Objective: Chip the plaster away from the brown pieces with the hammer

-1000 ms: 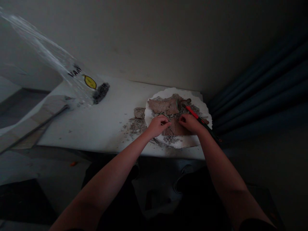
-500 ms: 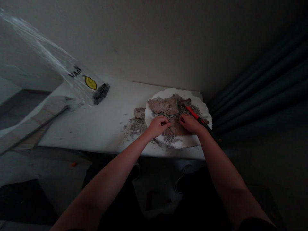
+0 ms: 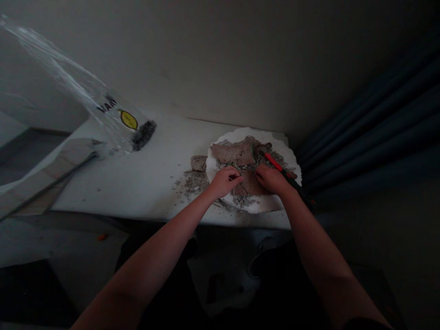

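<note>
My left hand (image 3: 225, 182) is closed in a pinch at the left edge of a brown, coarse-woven piece like burlap (image 3: 251, 184). Something thin and dark shows by its fingertips, too small to name. Curled fingers of my right hand (image 3: 271, 178) rest at the upper right of the same piece; what they hold, if anything, is hidden. Both hands are over a white, wavy-edged sheet (image 3: 225, 137) strewn with grey crumbs. Behind them lies a second brown woven piece (image 3: 233, 152). A tool with red and black handles (image 3: 274, 162) lies beside my right hand.
Grey crumbs (image 3: 193, 182) and a small brown woven piece (image 3: 198, 162) lie left of the sheet on the white table (image 3: 137, 183). A clear plastic bag (image 3: 112, 121) with a yellow lemon print holds dark grey material. Dark curtains (image 3: 371, 110) hang at the right.
The view has shifted slightly. My right hand sits a little lower over the woven piece, while my left hand keeps its pinch in nearly the same place.
</note>
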The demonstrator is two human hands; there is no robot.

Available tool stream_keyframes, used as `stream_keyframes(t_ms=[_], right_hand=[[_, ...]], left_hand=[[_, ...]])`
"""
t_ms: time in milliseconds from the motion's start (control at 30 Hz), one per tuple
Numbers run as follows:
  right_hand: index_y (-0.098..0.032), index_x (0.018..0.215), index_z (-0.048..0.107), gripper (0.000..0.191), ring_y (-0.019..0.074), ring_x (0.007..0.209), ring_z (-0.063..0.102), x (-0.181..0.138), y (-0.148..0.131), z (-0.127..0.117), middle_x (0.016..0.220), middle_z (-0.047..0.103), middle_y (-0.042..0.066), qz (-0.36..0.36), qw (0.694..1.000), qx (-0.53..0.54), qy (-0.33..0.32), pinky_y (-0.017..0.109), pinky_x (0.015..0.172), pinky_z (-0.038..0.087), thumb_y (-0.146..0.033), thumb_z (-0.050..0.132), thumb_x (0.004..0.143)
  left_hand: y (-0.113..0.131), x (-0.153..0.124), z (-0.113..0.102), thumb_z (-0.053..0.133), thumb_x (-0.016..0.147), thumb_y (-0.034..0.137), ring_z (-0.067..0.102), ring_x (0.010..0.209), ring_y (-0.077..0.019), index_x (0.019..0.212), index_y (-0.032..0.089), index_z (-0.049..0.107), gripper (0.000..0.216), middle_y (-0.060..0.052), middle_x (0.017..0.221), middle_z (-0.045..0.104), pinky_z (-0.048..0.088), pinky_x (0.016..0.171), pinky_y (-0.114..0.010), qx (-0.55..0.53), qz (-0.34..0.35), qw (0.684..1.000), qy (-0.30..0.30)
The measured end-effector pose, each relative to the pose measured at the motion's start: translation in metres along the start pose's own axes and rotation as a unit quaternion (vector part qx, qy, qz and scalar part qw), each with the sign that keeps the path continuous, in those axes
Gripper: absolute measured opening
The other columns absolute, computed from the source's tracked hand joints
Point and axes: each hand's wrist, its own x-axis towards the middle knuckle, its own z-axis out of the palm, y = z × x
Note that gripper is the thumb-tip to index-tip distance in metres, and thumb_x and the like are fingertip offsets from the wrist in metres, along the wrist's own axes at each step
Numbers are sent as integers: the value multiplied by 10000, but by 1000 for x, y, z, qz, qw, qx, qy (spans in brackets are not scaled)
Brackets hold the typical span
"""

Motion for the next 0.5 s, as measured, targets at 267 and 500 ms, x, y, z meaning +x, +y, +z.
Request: stream_keyframes(t_ms=[267,500], right_hand=[[-149,1022,617,142,265,852,646,4,-4,1,1071,662,164,21,999,-40,2,351,747,451,-215,509,957],[-180,1042,617,118,245,962,634,0,6,3,1132,639,128,-28,999,42,14,350,847,485,-196,522,973]], left_hand=[[4,0,-2,666,901,301,633,808,-162,761,173,678,190,-38,877,658,535,792,-331,7,1,1000,-10],[2,1,-1,667,894,280,627,796,-154,763,178,668,165,-36,900,662,541,784,-328,-1,-7,1000,-2]])
